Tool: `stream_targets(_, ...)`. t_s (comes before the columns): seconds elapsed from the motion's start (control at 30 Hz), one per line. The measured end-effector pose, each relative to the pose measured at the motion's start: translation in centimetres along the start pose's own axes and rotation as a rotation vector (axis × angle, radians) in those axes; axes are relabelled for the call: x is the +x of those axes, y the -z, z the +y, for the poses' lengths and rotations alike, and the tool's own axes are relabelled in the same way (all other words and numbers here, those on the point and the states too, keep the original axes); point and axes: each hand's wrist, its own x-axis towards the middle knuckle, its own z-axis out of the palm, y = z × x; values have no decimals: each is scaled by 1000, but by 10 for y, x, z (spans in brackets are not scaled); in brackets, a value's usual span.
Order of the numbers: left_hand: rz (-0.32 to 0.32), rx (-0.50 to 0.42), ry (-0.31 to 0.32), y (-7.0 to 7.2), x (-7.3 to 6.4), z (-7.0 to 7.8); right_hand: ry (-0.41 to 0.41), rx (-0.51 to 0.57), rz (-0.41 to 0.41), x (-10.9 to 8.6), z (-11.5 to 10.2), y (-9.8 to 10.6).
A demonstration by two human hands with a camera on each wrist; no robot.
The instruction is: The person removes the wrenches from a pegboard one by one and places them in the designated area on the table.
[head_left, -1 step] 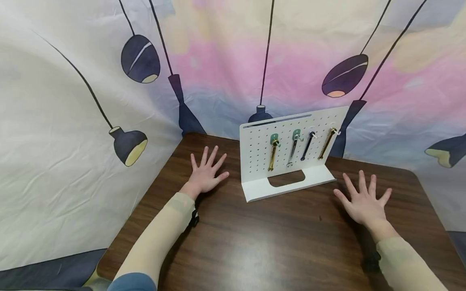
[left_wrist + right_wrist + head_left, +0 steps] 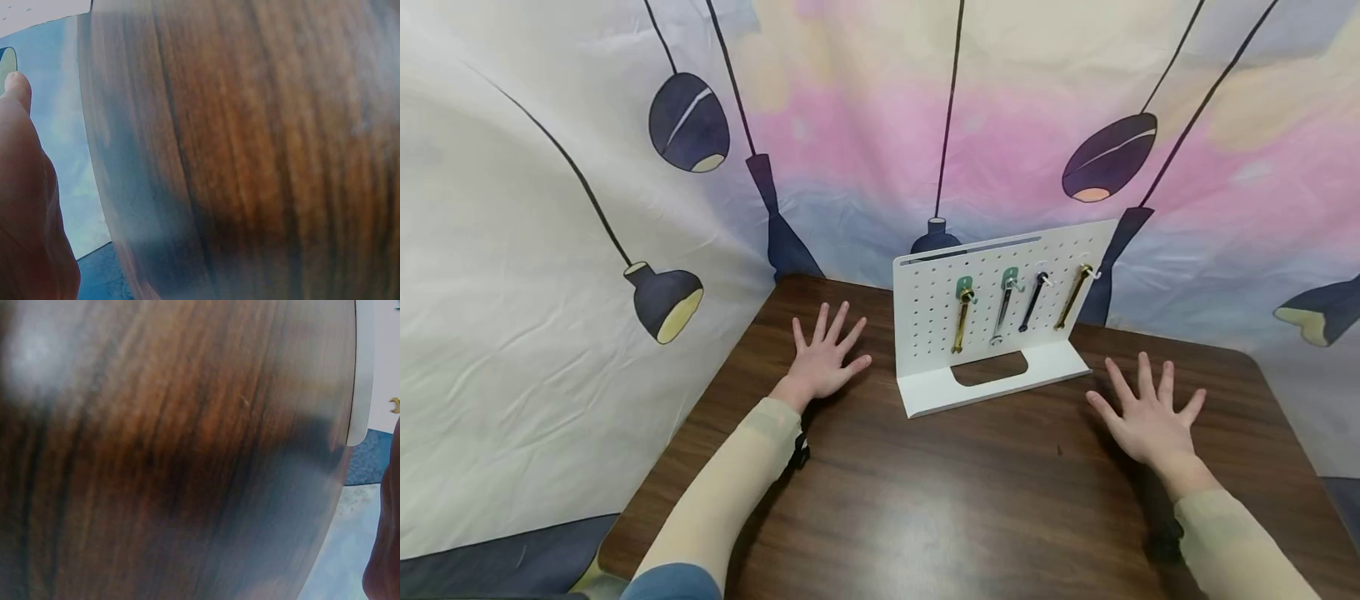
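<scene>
My left hand (image 2: 822,362) is spread, palm down over the table, to the left of a white pegboard stand (image 2: 925,397). On the other side of the stand my right hand (image 2: 1152,423) is spread the same way, holding nothing. From hooks on the board hang a gold wrench (image 2: 961,325), a silver wrench (image 2: 1002,312), a black wrench (image 2: 1033,305) and, rightmost, another gold wrench (image 2: 1072,300). In the wrist views only an edge of each hand shows, over brown wood.
The stand rests near the back of a dark wooden table (image 2: 880,483) with rounded corners. A cloth backdrop (image 2: 865,108) printed with hanging lamps rises behind and to the left. Green hook plates (image 2: 1011,273) hold two of the wrenches.
</scene>
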Motion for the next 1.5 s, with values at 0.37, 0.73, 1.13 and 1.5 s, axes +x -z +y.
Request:
stream_targets(0.37, 13, -32, -5, 2, -8, 3, -15, -4, -2, -1, 3, 5)
stream_targets(0.73, 28, -75, -2, 6, -9, 2, -11, 2, 0, 8, 0, 1)
stream_targets(1.13, 49, -86, -22, 0, -2, -3, -21, -3, -1, 5, 2, 1)
stream_targets(1.5, 49, -90, -15, -1, 1, -4, -12, 14, 8, 1, 2, 1)
